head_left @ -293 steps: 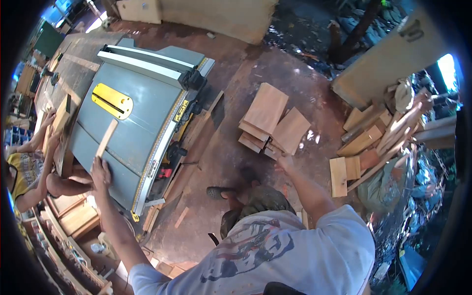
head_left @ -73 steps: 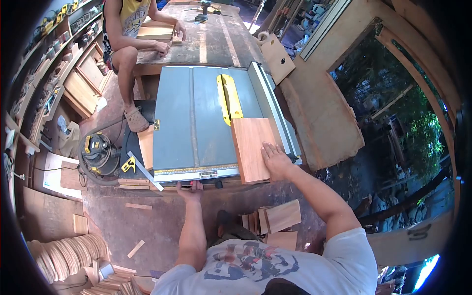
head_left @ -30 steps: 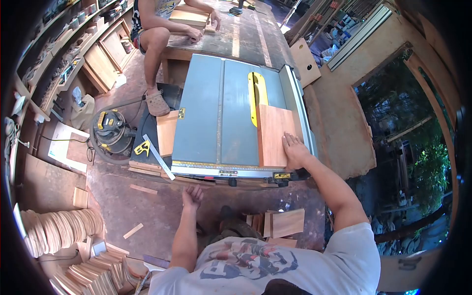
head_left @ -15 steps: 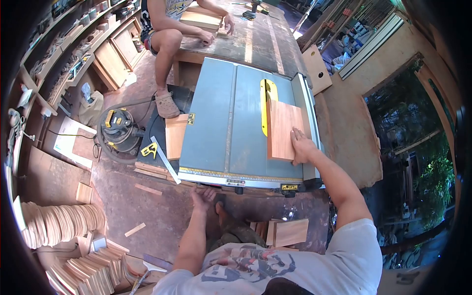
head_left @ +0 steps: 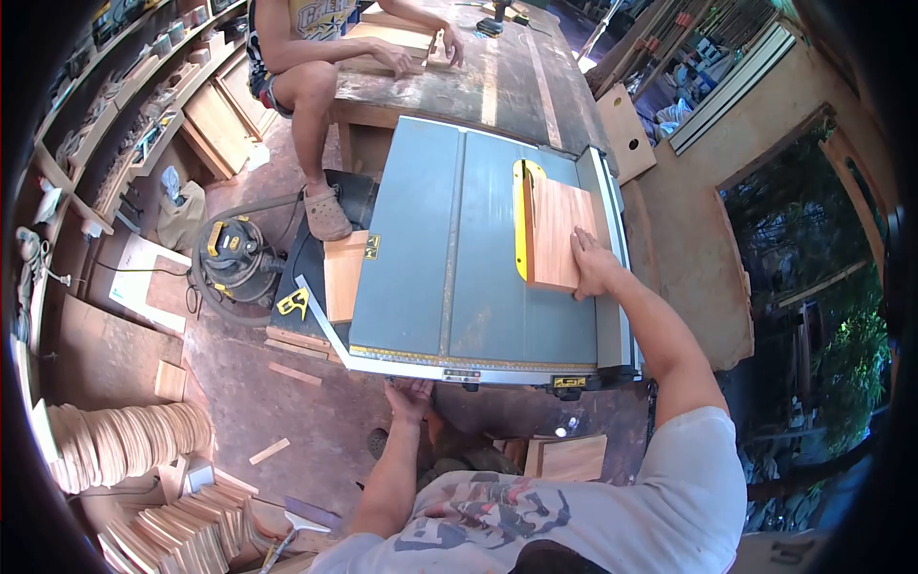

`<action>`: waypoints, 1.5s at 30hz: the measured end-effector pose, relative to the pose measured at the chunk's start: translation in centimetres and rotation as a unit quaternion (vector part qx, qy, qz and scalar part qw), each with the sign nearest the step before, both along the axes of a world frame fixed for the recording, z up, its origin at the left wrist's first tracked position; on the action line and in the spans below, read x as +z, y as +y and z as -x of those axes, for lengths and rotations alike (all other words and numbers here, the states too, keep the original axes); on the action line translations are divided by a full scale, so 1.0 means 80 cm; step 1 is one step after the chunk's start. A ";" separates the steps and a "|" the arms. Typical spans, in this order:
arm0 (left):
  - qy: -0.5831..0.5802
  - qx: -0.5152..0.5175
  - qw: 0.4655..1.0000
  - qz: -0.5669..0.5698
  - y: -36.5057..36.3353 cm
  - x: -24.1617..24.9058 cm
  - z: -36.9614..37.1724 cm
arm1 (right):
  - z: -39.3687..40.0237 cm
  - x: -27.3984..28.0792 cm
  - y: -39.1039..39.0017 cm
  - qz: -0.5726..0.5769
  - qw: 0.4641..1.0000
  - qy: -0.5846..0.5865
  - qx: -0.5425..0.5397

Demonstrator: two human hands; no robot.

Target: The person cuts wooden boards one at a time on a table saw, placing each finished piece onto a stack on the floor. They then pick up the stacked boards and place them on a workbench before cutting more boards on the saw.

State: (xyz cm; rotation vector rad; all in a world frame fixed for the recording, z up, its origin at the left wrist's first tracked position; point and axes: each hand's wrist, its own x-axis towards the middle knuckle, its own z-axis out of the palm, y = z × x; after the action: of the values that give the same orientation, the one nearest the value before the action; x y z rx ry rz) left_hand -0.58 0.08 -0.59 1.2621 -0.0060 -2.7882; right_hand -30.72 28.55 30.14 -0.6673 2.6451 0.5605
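Note:
A wooden board [head_left: 562,230] lies on the grey top of a table saw [head_left: 406,277], beside the yellow insert plate [head_left: 521,225] and close to the rip fence [head_left: 604,215]. My right hand [head_left: 595,266] rests on the board's near right part, fingers stretched over its top and the thumb by its near edge. Whether a blade stands behind the board I cannot make out. Below the saw's front rail, my left hand [head_left: 409,397] reaches palm up with fingers extended; the rail partly hides the fingertips.
Another person's hand [head_left: 392,57] hovers by a workbench [head_left: 382,110] behind the saw; their clog [head_left: 327,215] is on the left. A shop vacuum [head_left: 234,253], a combination square [head_left: 296,304] and wood stacks [head_left: 124,440] stand leftward. More boards [head_left: 572,457] lie near my legs.
My right hand has pushed the board forward along the saw top, away from me. My left hand has shifted slightly right, further under the front rail. The other person's hands have lifted a little.

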 end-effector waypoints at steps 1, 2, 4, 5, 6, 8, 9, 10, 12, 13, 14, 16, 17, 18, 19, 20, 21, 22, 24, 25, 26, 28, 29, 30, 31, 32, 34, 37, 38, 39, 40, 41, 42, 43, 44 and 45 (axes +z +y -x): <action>0.001 0.003 1.000 -0.004 0.003 -0.007 0.000 | 0.007 -0.001 0.001 0.001 1.000 0.003 0.001; 0.007 0.012 1.000 -0.017 0.005 -0.022 0.000 | 0.013 0.000 0.000 0.001 1.000 0.005 0.000; 0.016 0.029 0.999 -0.041 0.003 -0.051 -0.004 | 0.025 -0.002 -0.002 0.001 1.000 0.008 -0.002; 0.024 0.022 0.999 -0.039 0.003 -0.051 -0.005 | 0.029 -0.001 -0.003 -0.002 1.000 0.008 -0.004; 0.032 0.015 0.999 -0.036 0.002 -0.051 -0.004 | 0.033 0.002 -0.006 -0.004 1.000 0.009 -0.006; 0.032 -0.001 0.999 -0.026 0.000 -0.042 -0.005 | 0.045 0.001 -0.008 -0.002 1.000 0.013 -0.006; 0.024 -0.010 0.999 -0.019 0.000 -0.029 -0.005 | 0.052 -0.001 -0.008 -0.004 1.000 0.014 -0.005; 0.017 -0.021 1.000 -0.012 -0.002 -0.017 -0.001 | 0.059 -0.002 -0.009 -0.007 1.000 0.016 -0.004; 0.162 0.004 0.983 -0.080 -0.006 -0.065 -0.012 | 0.070 -0.003 -0.009 -0.011 1.000 0.016 -0.005; 0.233 0.017 0.965 -0.115 -0.006 -0.083 -0.017 | 0.076 -0.004 -0.010 -0.011 1.000 0.015 -0.006; 0.189 0.012 0.978 -0.091 -0.006 -0.072 -0.012 | 0.081 -0.003 -0.011 -0.012 1.000 0.015 -0.006; 0.098 0.002 0.994 -0.041 -0.006 -0.033 -0.003 | 0.092 -0.006 -0.011 -0.015 1.000 0.017 -0.005; 0.096 0.000 0.995 -0.040 -0.006 -0.029 -0.001 | 0.097 -0.008 -0.011 -0.016 1.000 0.018 -0.003; 0.094 -0.002 0.995 -0.039 -0.007 -0.026 0.000 | 0.101 -0.009 -0.011 -0.015 1.000 0.018 -0.004; 0.093 -0.003 0.995 -0.038 -0.008 -0.022 0.003 | 0.107 -0.010 -0.012 -0.014 1.000 0.018 -0.004; 0.099 0.000 0.994 -0.040 -0.007 -0.012 0.007 | 0.113 -0.010 -0.012 -0.013 1.000 0.019 -0.004; 0.104 0.002 0.994 -0.042 -0.005 -0.004 0.010 | 0.119 -0.010 -0.011 -0.010 1.000 0.023 0.001; 0.109 0.003 0.993 -0.041 -0.009 0.004 0.012 | 0.123 -0.011 -0.010 -0.006 1.000 0.026 0.005; 0.112 0.000 0.992 -0.055 -0.017 -0.012 0.010 | 0.138 -0.012 -0.013 0.000 0.999 0.040 0.012; 0.109 -0.002 0.992 -0.064 -0.016 -0.019 0.002 | 0.145 -0.012 -0.013 -0.005 0.999 0.039 0.007; 0.122 -0.031 0.991 -0.041 -0.021 -0.007 -0.004 | 0.156 -0.011 -0.016 -0.007 0.999 0.039 0.003; 0.154 -0.083 0.984 0.012 -0.039 0.031 -0.006 | 0.186 -0.016 -0.021 -0.011 0.999 0.048 0.004; 0.114 -0.115 0.985 0.053 -0.043 0.011 -0.008 | 0.198 -0.015 -0.021 -0.007 0.998 0.055 -0.005; 0.069 -0.147 0.982 0.095 -0.051 -0.033 -0.029 | 0.206 -0.018 -0.023 0.000 0.998 0.059 -0.015; 0.024 -0.176 0.974 0.138 -0.064 -0.060 -0.050 | 0.218 -0.019 -0.028 0.009 0.998 0.064 -0.023; -0.052 -0.241 0.946 0.208 -0.080 -0.062 -0.072 | 0.225 -0.014 -0.034 0.012 0.997 0.077 -0.023; -0.175 -0.335 0.867 0.325 -0.112 -0.036 -0.124 | 0.256 -0.023 -0.036 0.008 0.997 0.072 -0.038; -0.303 -0.424 0.735 0.432 -0.157 -0.075 -0.247 | 0.310 -0.042 -0.026 0.030 0.994 0.100 -0.028; -0.355 -0.463 0.686 0.435 -0.171 -0.079 -0.292 | 0.324 -0.049 -0.025 0.040 0.992 0.115 -0.022; -0.392 -0.442 0.674 0.444 -0.172 -0.058 -0.330 | 0.335 -0.048 -0.028 0.039 0.992 0.114 -0.024; -0.416 -0.459 0.662 0.422 -0.183 -0.046 -0.366 | 0.344 -0.043 -0.033 0.035 0.993 0.112 -0.026; -0.439 -0.476 0.649 0.400 -0.186 -0.037 -0.393 | 0.351 -0.040 -0.037 0.030 0.993 0.110 -0.028; -0.485 -0.463 0.530 0.519 -0.158 -0.018 -0.411 | 0.360 -0.042 -0.039 0.054 0.988 0.145 -0.029; -0.505 -0.440 0.512 0.537 -0.147 0.000 -0.419 | 0.369 -0.044 -0.041 0.064 0.986 0.146 -0.048; -0.525 -0.417 0.494 0.554 -0.136 0.017 -0.428 | 0.381 -0.046 -0.045 0.076 0.984 0.147 -0.064; -0.523 -0.394 0.586 0.477 -0.145 0.033 -0.435 | 0.393 -0.054 -0.048 0.088 0.982 0.145 -0.081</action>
State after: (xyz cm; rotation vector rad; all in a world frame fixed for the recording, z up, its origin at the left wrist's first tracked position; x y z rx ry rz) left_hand 34.21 -11.49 2.06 2.4111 -2.1394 -1.1497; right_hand -62.14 24.71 25.80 -0.4375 3.0143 0.4072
